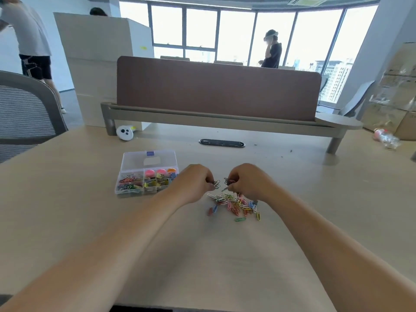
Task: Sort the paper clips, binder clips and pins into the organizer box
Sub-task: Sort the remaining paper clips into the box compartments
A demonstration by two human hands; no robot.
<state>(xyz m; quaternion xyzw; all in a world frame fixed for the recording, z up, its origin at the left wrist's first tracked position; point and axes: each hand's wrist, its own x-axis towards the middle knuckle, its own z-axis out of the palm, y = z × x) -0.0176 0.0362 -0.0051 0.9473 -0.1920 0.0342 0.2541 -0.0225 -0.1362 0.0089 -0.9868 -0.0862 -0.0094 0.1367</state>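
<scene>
A clear plastic organizer box (129, 192) lies open on the table, its lid (148, 161) folded back. Its compartments hold coloured paper clips, binder clips and round pins. To its right, a heap of coloured paper clips (236, 204) is spread on the table. Just above the heap, my left hand (194, 183) pinches a few dark paper clips (216, 183). My right hand (246, 182) grips a small bunch of dark paper clips (228, 181). The two hands are close together, fingertips almost facing.
A white controller (125, 132) lies at the back left by the brown desk divider (216, 91). A cable grommet (221, 143) sits behind the box. A mesh chair (24, 113) stands at the left. People stand in the background.
</scene>
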